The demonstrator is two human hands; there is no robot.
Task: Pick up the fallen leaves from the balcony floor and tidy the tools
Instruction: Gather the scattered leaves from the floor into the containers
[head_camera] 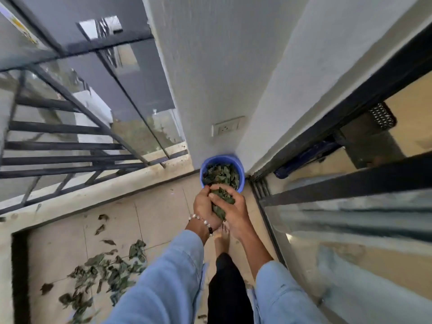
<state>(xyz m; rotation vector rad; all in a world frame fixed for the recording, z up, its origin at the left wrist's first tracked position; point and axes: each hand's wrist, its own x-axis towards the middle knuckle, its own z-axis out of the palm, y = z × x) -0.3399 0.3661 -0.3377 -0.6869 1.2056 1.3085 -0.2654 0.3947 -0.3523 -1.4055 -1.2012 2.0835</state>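
A blue bucket (242, 174) stands on the balcony floor in the corner by the white wall, filled with dark green leaves (221, 175). Just in front of its near rim, my left hand (203, 206) and my right hand (233, 212) are cupped together round a bunch of leaves (223, 202). A bead bracelet sits on my left wrist. A scattered pile of fallen leaves (105, 274) lies on the beige tiles at the lower left.
A black metal railing (70, 164) on a low ledge runs along the left. A sliding glass door (350, 206) with a black frame closes the right side. A wall socket (228, 129) sits above the bucket. My bare foot (222, 239) stands below my hands.
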